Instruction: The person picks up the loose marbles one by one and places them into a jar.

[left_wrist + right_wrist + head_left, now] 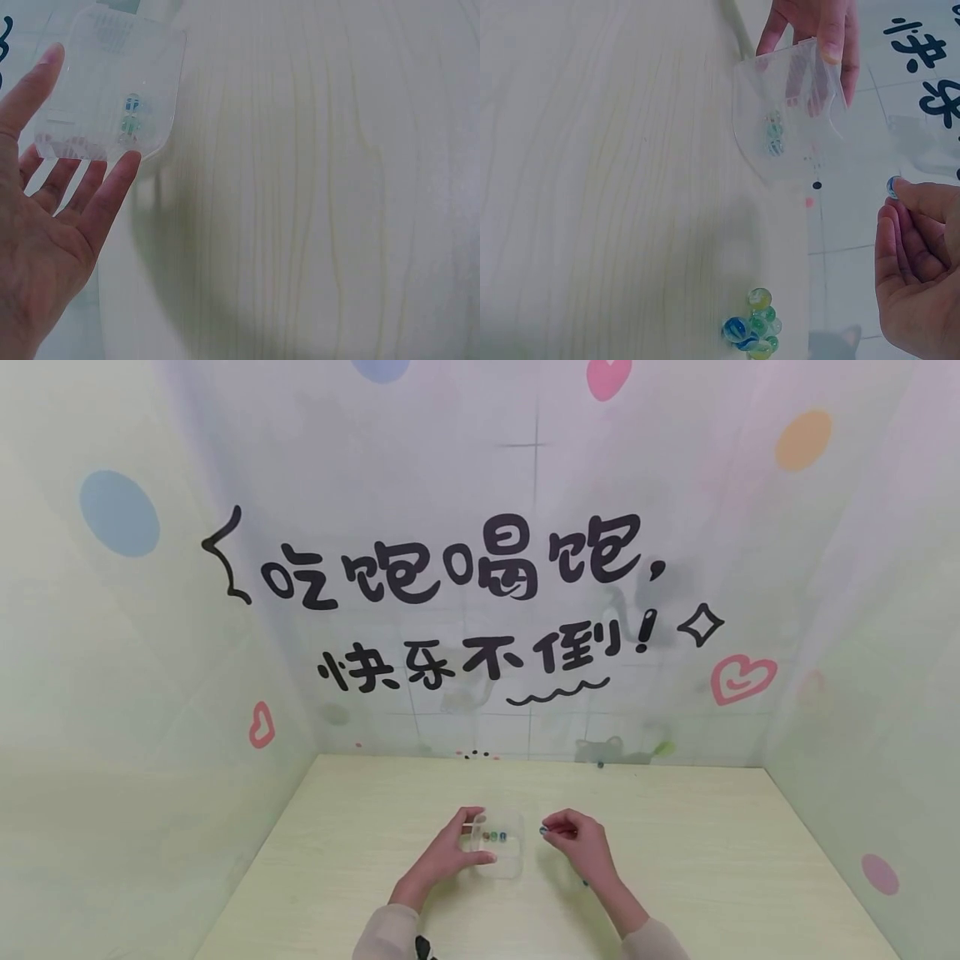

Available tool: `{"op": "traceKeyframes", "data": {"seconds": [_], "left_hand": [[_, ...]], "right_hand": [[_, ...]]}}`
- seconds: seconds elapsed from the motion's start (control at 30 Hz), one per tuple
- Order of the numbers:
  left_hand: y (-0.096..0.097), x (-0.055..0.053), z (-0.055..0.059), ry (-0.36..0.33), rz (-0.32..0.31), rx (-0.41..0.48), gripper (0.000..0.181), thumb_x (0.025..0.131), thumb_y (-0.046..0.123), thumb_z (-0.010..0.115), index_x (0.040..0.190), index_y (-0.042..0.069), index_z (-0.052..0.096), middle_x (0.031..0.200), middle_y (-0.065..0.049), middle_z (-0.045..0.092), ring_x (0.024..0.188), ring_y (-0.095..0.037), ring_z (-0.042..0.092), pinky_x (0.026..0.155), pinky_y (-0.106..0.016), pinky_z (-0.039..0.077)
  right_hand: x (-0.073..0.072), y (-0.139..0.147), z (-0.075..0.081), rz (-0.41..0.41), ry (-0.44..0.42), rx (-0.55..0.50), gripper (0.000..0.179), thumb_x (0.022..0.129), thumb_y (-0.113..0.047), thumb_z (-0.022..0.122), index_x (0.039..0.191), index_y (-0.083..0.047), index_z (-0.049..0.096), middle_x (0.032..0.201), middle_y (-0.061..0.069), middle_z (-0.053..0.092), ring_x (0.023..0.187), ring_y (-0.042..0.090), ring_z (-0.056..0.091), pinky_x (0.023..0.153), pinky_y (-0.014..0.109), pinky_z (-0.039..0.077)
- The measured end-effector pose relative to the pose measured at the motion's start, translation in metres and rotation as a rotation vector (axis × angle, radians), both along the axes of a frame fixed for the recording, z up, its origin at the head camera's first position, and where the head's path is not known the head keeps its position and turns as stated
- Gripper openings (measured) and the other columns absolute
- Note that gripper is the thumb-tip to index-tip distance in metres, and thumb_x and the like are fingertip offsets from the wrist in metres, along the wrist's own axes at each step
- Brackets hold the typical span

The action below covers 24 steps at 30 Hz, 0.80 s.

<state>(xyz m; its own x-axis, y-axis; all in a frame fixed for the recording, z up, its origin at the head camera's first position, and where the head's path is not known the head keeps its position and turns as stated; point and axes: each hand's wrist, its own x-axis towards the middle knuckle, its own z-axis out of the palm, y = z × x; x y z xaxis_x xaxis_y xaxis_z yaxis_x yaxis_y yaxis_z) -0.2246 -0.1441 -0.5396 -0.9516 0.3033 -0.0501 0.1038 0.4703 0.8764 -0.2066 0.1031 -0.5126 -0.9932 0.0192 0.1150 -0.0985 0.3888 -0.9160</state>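
My left hand [444, 855] grips a clear plastic box [507, 867] from its left side, thumb at the near part and fingers round the far part. Three glass marbles [493, 837] sit in a row inside the box; the left wrist view shows blue and green ones [131, 124] through its wall. To the right of the box and apart from it, my right hand [588, 846] pinches a blue marble [893, 187] between thumb and fingertips.
Several loose marbles [759, 298], yellow, green and blue, lie clustered on the pale wooden table [720, 860]. One dark marble [600, 765] is at the table's back edge. Printed cloth walls [450, 727] enclose the back and sides.
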Motion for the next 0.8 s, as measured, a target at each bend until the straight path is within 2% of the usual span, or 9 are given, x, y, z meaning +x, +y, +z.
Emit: {"op": "traceKeyframes", "data": {"seconds": [0.53,0.8], "left_hand": [[0.0,0.0,0.004,-0.004,0.004,0.018,0.078,0.082,0.021,0.083,0.146,0.009,0.04,0.15,-0.02,0.045,0.135,-0.044,0.046,0.108,-0.063,0.042],[-0.002,0.001,0.0,0.005,-0.015,0.024,0.078,0.083,0.024,0.082,0.146,0.008,0.04,0.15,-0.02,0.045,0.134,-0.044,0.047,0.108,-0.063,0.042]], "right_hand": [[-0.001,-0.015,0.0,0.078,0.015,0.014,0.013,0.082,0.002,0.075,0.094,-0.002,0.071,0.086,0.008,0.071,0.076,0.011,0.061,0.065,0.015,0.052],[0.004,-0.02,-0.003,0.122,0.014,0.013,0.014,0.082,-0.001,0.076,0.095,-0.002,0.071,0.087,0.008,0.072,0.076,0.011,0.062,0.065,0.015,0.053]]}}
